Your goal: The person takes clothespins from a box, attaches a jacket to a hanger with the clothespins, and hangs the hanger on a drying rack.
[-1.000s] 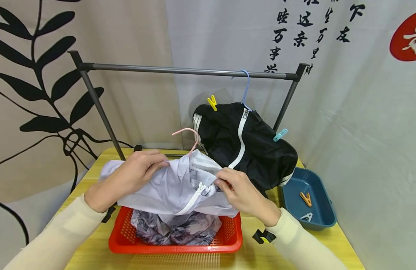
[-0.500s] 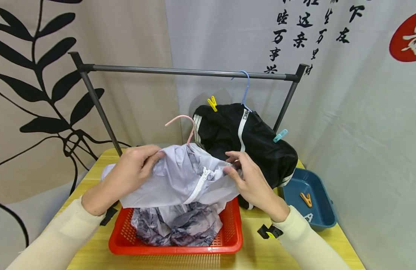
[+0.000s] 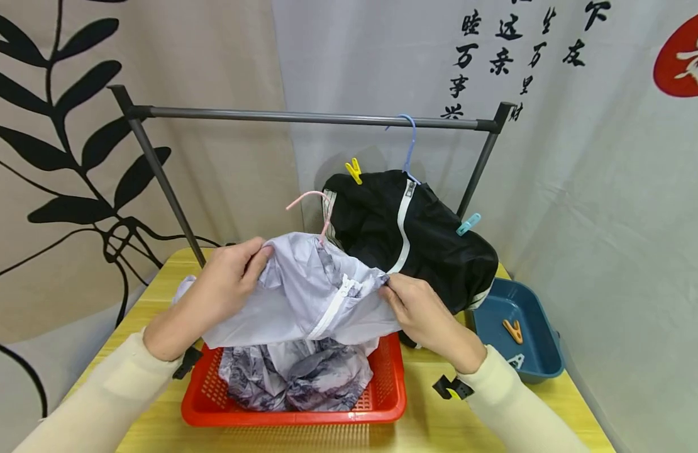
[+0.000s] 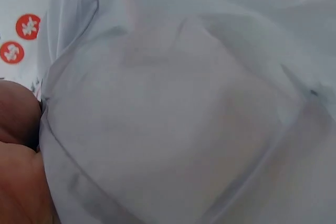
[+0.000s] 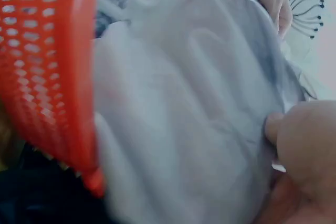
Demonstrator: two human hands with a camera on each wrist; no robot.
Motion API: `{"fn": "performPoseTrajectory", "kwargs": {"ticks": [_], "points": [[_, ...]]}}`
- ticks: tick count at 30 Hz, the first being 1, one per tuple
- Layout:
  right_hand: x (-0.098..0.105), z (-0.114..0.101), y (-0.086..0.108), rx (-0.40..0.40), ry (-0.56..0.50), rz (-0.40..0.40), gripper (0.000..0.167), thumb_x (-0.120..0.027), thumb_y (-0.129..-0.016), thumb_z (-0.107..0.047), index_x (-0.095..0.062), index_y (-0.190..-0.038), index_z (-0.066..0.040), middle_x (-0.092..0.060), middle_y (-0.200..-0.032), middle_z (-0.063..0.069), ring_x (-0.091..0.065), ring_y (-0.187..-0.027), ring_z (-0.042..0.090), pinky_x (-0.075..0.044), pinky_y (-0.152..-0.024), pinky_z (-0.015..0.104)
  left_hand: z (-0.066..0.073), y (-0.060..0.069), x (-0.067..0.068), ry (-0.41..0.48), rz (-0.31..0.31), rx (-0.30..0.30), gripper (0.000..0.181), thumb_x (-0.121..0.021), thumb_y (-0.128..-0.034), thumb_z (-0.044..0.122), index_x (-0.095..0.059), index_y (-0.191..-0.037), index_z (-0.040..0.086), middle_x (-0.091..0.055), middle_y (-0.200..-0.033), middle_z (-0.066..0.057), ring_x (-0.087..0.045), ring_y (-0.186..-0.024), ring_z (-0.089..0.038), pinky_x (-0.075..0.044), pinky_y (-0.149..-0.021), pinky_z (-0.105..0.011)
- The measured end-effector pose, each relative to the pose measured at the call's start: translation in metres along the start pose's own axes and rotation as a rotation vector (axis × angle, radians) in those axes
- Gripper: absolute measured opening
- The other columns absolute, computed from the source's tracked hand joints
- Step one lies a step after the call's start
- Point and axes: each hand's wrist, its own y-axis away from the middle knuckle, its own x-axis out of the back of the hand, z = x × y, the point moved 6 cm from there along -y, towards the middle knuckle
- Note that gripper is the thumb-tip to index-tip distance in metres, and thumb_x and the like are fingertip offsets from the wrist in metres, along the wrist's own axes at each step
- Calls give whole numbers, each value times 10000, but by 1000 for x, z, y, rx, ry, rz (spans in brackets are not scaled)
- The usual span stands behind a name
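A pale lavender garment (image 3: 292,302) with a white zipper (image 3: 333,308) is held up above the red basket. My left hand (image 3: 227,283) pinches its upper left edge, and my right hand (image 3: 425,314) pinches its upper right edge near a patterned grey lining. The hook of a pink hanger (image 3: 325,217) sticks up from the collar; the rest of that hanger is hidden inside the cloth. Pale fabric (image 4: 157,119) fills most of the left wrist view. In the right wrist view, thumb and fingers (image 5: 310,150) grip the cloth's edge.
Patterned grey cloth (image 3: 298,377) lies in the red basket (image 3: 295,418). A black jacket (image 3: 439,258) with yellow and light blue clips hangs by a blue hanger (image 3: 411,145) from the grey rack (image 3: 304,117). At the right, a blue tray (image 3: 544,352) holds an orange clip (image 3: 513,331) and a white one.
The garment and pink hook rose from their position a second ago. My right hand moved outward to the right, loosened its fingers, then closed them on the garment's right edge.
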Motion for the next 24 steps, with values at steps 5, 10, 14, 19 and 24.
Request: {"fn": "performPoseTrajectory", "kwargs": {"ticks": [5,10,14,19,24], "points": [[-6,-20,-13,83,-3,-24,115,-631,-1130,42,-735,-1170,12,-794,-1032,113,-749,-899,195,-701,-894,337,12,-1,-17,10,-46,-83,294,-649,-1198,104,-618,-907,140,-436,-708,60,-432,-659,-88,-360,-625,-275],[-7,-21,-15,62,-39,3,170,-615,-1106,81,-730,-1227,52,-820,-1115,180,-766,-930,218,-719,-942,423,13,-2,-17,-10,-25,-106,286,-646,-1193,80,-617,-915,138,-422,-701,60,-446,-649,-104,-377,-631,-276],[-2,-14,-11,10,-55,76,146,-661,-1100,65,-685,-999,-37,-601,-805,47,-595,-767,142,-590,-720,273,-1,0,-5,-45,17,-68,262,-652,-1199,114,-629,-940,141,-428,-701,51,-450,-652,-117,-377,-637,-283],[4,-8,-10,-15,-90,139,256,-690,-1117,22,-628,-891,-82,-445,-731,-12,-485,-689,72,-433,-618,233,-22,7,8,-58,36,-45,190,-683,-1190,159,-689,-1000,147,-559,-732,37,-537,-692,-143,-422,-656,-309],[7,-7,-10,-47,-119,168,293,-687,-1119,23,-598,-867,-97,-457,-751,-11,-488,-701,69,-411,-625,228,-39,23,10,-87,-55,-68,377,-896,-1048,241,-743,-1382,154,-859,-1245,-77,-820,-1070,-327,-658,-915,-559]]}}
